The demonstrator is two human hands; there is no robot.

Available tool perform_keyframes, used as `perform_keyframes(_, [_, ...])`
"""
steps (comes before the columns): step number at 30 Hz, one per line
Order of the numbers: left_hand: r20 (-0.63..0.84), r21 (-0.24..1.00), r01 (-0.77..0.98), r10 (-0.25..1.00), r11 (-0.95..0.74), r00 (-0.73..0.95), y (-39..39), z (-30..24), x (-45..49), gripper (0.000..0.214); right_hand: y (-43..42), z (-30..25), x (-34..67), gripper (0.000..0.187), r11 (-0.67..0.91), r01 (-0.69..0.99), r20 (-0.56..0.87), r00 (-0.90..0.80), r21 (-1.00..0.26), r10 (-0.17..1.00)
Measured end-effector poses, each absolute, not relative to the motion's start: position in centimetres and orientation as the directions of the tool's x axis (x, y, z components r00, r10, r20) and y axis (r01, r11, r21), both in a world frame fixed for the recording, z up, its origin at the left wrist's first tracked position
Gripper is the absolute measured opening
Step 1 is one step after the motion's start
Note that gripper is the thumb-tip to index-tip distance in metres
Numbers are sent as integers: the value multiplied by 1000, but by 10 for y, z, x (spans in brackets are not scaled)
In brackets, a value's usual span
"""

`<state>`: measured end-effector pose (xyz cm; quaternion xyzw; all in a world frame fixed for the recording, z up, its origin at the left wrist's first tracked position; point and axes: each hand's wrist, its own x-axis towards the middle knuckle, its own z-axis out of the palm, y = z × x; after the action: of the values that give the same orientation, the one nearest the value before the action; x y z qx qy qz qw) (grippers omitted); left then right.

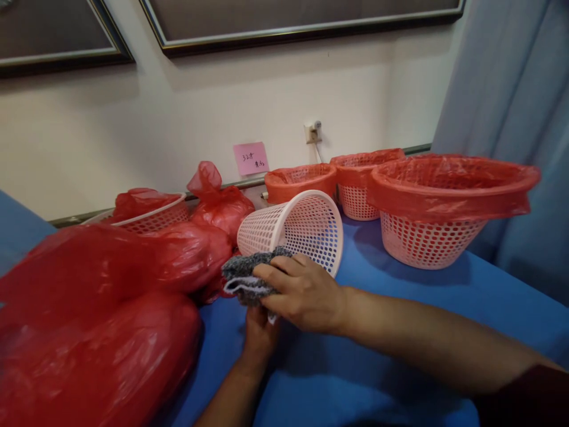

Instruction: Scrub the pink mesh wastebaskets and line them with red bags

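Note:
My right hand point(306, 293) grips a folded grey cloth point(249, 267) with a white edge, its fingers curled over the near side. Just below it, my left hand point(260, 332) reaches up to the underside of the cloth. The cloth hides its fingers, so I cannot tell what they hold. Right behind the cloth, a pale pink plastic basket point(262, 228) with a perforated wall lies on its side. Its open mouth faces right and towards me; the cloth covers the lower left part of its rim.
Stuffed red plastic bags point(102, 344) cover the left side of the blue tabletop point(382, 367). Behind them stands a basket point(166, 216) with red plastic in it. Upright baskets point(427, 240) lined with red bags stand at the back right. A pink note point(251, 158) and a socket point(313, 133) are on the wall.

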<state>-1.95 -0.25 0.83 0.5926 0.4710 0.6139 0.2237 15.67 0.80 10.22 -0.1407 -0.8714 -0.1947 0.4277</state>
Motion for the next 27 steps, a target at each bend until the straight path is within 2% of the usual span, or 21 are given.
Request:
perform_keyframes(2, [496,853,273,853,-445,-161,-2,11,-18,31,24,110,155,19,866,456,777,-614,205,139])
perform_keyframes(4, [472,864,269,871,-426,-138,-3,13,-16,26,47,122,164,26,857,510,822,-518,74,237])
perform_keyframes(6, [464,865,275,878,-419,-122,-4,15,-15,24,78,131,183,42,805,577,854,-341,-141,394])
perform_keyframes(8, [466,863,274,878,-424,-110,-5,16,-15,23,112,131,207,49,666,614,809,-74,-424,584])
perform_keyframes(9, [468,863,271,877,-427,-106,-6,16,-15,22,127,125,219,48,555,594,718,56,-582,693])
perform_keyframes(11, [468,862,267,879,-431,-93,-6,16,-16,22,148,102,240,44,243,414,371,264,-877,890])
perform_keyframes(15, [458,870,245,885,-428,-83,-5,16,-16,23,138,34,251,24,32,257,103,268,-966,958])
perform_keyframes(19, [458,874,231,884,-427,-100,-3,15,-16,25,81,-13,227,25,-61,68,-54,102,-996,993])
perform_keyframes(23, [467,875,206,876,-438,-118,-4,16,-16,26,30,-21,200,33,-143,-157,-127,-105,-977,986])
perform_keyframes(27, [455,881,203,884,-428,-110,-5,17,-14,25,-11,-6,182,37,-290,-366,-193,-279,-884,941])
